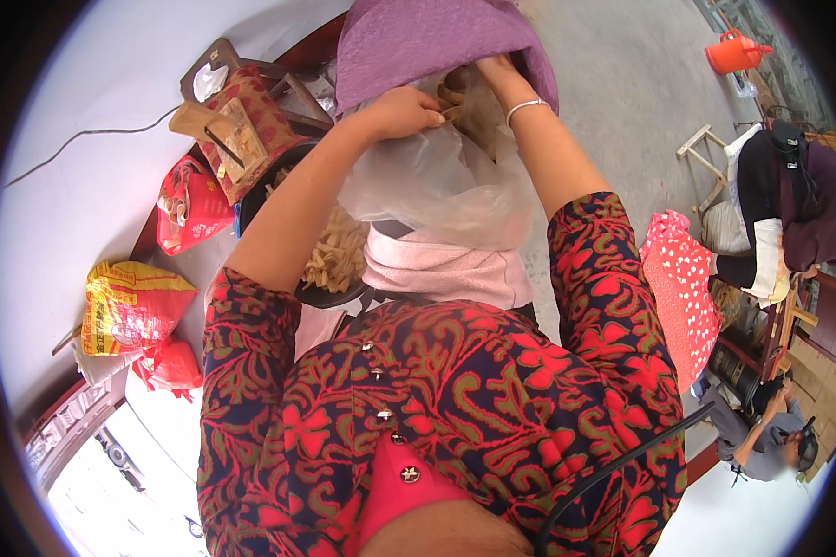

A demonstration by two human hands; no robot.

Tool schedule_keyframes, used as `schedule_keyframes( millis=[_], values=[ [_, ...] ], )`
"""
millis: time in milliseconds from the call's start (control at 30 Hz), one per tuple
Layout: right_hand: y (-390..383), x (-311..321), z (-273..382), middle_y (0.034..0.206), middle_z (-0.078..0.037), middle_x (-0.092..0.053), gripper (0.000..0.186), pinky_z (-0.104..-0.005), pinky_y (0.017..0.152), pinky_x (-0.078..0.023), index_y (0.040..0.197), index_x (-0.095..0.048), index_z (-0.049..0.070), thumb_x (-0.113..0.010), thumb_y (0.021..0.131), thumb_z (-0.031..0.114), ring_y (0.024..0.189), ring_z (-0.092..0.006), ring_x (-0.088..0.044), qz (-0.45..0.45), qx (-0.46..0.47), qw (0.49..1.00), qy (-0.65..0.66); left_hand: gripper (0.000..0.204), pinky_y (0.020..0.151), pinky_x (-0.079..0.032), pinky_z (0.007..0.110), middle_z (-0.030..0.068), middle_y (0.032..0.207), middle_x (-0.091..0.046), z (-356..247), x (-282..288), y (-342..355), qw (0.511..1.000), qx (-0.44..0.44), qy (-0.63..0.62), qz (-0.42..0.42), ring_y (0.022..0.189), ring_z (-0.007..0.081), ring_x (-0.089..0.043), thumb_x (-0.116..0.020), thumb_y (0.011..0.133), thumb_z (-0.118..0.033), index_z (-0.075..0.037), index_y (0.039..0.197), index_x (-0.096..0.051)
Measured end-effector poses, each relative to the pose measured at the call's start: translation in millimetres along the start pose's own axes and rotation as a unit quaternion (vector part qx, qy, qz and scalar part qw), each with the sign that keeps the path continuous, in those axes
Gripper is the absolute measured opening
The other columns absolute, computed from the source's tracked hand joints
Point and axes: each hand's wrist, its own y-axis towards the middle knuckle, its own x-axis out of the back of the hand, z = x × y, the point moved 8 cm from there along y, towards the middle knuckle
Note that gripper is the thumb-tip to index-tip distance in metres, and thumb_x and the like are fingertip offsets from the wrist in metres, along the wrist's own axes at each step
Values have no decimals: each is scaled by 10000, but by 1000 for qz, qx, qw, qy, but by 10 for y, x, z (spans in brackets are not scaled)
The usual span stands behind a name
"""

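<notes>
A clear plastic bag (437, 186) lies over my lap with its mouth turned away from me. My left hand (404, 113) is closed on the bag's near left edge, with thumb and fingers pinched together. My right hand (502, 79) reaches into the opening at the far right, its fingers hidden under a purple cloth or sack (427, 46) that covers the bag's far side. Between my hands, brownish curled pieces (451, 96) show inside the bag; I cannot tell their kind. A pink towel (446, 269) rests across my lap under the bag.
Left of my lap, a dark round tub (330, 297) holds many pale strips (339, 251). Beyond it stand a wooden tool (232, 139) on a red patterned cushion, a red bag (190, 204) and a yellow sack (135, 306). Other people sit at right; an orange bucket (736, 54) stands far right.
</notes>
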Motion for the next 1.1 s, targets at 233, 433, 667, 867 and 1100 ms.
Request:
schedule_keyframes(
  millis=[233, 433, 667, 867, 1100],
  values=[
    [90, -92, -32, 1172, -106, -598, 439, -416, 949, -407, 1196, -545, 19, -516, 910, 351, 1076, -285, -547, 21, 146, 959, -243, 634, 978, -402, 389, 233, 1235, -572, 279, 466, 152, 980, 108, 86, -147, 1160, 368, -534, -590, 805, -473, -17, 1244, -558],
    [-280, -275, -309, 1257, -109, -559, 440, -397, 981, -400, 1215, -545, 71, -550, 881, 359, 1100, -290, -536, 162, -256, 952, -36, 485, 948, -427, 397, 181, 1181, -611, 46, 799, 134, 977, 44, 93, -185, 1101, 351, -568, -562, 849, -420, -78, 1190, -606],
    [18, -418, 442, 1128, -42, -612, 318, -333, 863, -484, 1155, -594, 97, -534, 924, 307, 1034, -170, -576, 159, 92, 928, -325, 424, 929, -452, 361, 160, 1206, -590, 153, 116, 425, 991, 9, 17, -135, 1090, 269, -576, -580, 862, -282, -51, 1218, -572],
    [-217, -426, 452, 1083, -84, -651, 335, -352, 889, -465, 1090, -642, 49, -581, 893, 313, 978, -235, -607, 202, -141, 969, 7, 474, 904, -464, 319, 106, 1170, -587, 351, 780, 231, 939, -17, -215, -268, 1089, 208, -548, -649, 846, -220, -55, 1275, -535],
    [-536, -555, 310, 1040, -89, -658, 286, -328, 832, -468, 1048, -644, 46, -588, 895, 280, 934, -210, -608, 119, -95, 988, -19, 372, 879, -467, 339, 59, 1148, -609, 322, 849, -4, 929, -89, 23, -358, 1056, 199, -565, -580, 894, -272, -69, 1205, -570]
  ],
)
